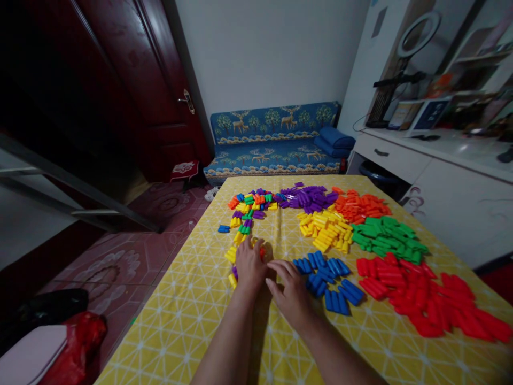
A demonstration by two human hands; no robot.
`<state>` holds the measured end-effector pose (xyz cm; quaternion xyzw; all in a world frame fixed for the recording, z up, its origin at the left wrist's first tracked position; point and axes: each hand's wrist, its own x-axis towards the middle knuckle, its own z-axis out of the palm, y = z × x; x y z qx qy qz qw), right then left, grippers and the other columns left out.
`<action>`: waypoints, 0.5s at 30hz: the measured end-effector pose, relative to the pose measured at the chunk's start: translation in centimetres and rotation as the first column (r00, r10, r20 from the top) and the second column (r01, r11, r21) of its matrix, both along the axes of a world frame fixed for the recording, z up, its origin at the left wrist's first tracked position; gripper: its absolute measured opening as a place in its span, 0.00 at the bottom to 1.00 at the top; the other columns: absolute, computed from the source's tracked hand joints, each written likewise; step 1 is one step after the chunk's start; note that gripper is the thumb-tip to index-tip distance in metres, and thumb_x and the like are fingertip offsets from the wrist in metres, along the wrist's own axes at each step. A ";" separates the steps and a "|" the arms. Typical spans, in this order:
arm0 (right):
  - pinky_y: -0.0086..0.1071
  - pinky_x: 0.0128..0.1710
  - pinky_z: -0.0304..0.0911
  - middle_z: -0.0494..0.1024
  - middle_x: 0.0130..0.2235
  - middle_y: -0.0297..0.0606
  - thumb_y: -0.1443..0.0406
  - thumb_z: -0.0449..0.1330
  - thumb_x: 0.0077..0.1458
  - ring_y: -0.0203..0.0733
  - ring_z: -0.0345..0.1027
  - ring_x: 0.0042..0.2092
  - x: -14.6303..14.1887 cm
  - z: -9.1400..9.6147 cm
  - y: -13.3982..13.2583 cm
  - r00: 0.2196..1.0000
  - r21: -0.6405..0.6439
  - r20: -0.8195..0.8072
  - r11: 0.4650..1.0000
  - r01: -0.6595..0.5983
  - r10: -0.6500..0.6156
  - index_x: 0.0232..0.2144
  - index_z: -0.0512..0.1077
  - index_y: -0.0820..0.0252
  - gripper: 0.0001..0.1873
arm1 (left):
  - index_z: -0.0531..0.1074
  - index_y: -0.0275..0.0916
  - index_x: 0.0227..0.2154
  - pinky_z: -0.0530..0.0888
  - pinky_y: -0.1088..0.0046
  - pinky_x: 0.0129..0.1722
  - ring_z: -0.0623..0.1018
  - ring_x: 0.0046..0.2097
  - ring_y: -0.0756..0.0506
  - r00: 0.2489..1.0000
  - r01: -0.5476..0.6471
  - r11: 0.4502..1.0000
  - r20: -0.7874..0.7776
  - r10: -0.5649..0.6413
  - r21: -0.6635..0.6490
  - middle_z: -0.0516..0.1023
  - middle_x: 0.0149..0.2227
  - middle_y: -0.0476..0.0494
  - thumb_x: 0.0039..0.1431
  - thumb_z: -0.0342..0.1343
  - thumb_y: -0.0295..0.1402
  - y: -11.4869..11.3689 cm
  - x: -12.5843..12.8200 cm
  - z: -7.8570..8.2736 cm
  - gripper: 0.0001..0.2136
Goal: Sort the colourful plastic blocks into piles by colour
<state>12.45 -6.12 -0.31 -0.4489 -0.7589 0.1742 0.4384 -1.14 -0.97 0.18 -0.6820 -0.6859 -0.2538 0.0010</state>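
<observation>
My left hand [250,263] is over the near part of a winding line of joined plastic blocks [247,215] in mixed colours. Its fingers curl down among the blocks, and the palm hides what they grip. A small red block [262,252] shows beside its fingertips. Close on the right, my right hand [292,293] has thumb and forefinger apart, with no block visible between them. Blue blocks [336,302] lie loosely just beyond it. One blue block [224,229] lies alone left of the line.
Loose blocks lie sorted by colour: purple [310,199], orange [358,206], yellow [326,229], green [388,236] and red [425,291]. A yellow patterned cloth [180,326] covers the table. Beyond stand a blue sofa [276,149] and a white cabinet [460,198].
</observation>
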 end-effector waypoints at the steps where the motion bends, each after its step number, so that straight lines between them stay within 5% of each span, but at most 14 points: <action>1: 0.48 0.52 0.68 0.75 0.47 0.44 0.71 0.57 0.57 0.48 0.69 0.51 0.1 -0.2 0.1 1.000 -0.006 -0.006 1.000 0.012 -0.012 0.47 0.71 0.57 0.15 | 0.74 0.41 0.51 0.68 0.57 0.53 0.72 0.54 0.35 1.000 -0.010 1.000 0.005 0.010 0.003 0.69 0.56 0.33 0.51 0.57 0.26 0.0 0.0 0.0 0.22; 10: 0.47 0.51 0.69 0.77 0.45 0.44 0.72 0.58 0.56 0.48 0.70 0.49 0.1 -0.8 0.3 0.999 -0.030 -0.019 0.999 0.025 -0.026 0.43 0.74 0.58 0.13 | 0.77 0.41 0.43 0.71 0.68 0.37 0.78 0.38 0.43 0.963 -0.150 0.985 0.239 0.126 0.086 0.78 0.40 0.40 0.60 0.51 0.31 0.6 -2.3 0.1 0.12; 15: 0.46 0.51 0.69 0.77 0.45 0.44 0.70 0.57 0.57 0.48 0.71 0.49 0.2 -1.1 0.5 0.998 -0.004 -0.040 0.999 0.043 -0.044 0.44 0.73 0.58 0.12 | 0.75 0.38 0.41 0.73 0.66 0.43 0.78 0.42 0.43 0.862 -0.162 0.963 0.506 0.032 0.215 0.78 0.40 0.39 0.60 0.51 0.32 1.1 -2.7 0.3 0.10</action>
